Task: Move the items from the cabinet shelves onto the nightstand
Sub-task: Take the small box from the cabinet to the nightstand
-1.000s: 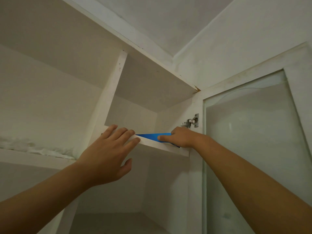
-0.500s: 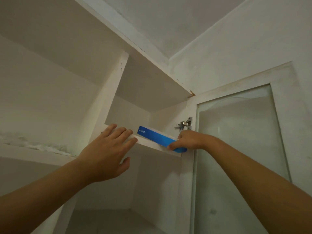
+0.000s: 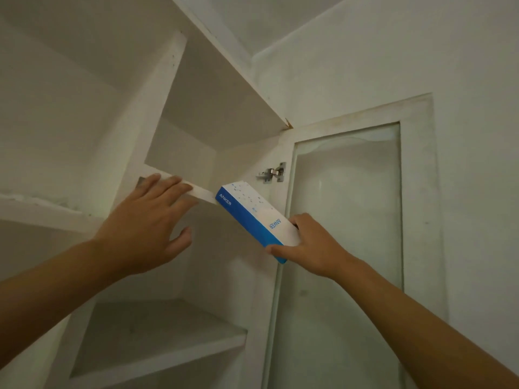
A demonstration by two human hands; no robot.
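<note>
Head view. One blue-and-white box (image 3: 254,217), marked ANKER, is held tilted in front of the upper shelf (image 3: 200,194) of a white cabinet, its far end overlapping the shelf edge; whether that end touches the shelf cannot be told. The near end is pinched by the right hand (image 3: 311,248), thumb below and fingers behind. The left hand (image 3: 146,224) is laid with fingers spread and straight on the shelf's front edge. A glass-panelled door (image 3: 348,220) is swung open at right, carried by a metal hinge (image 3: 271,173). A lower shelf (image 3: 157,332) is seen beneath.
</note>
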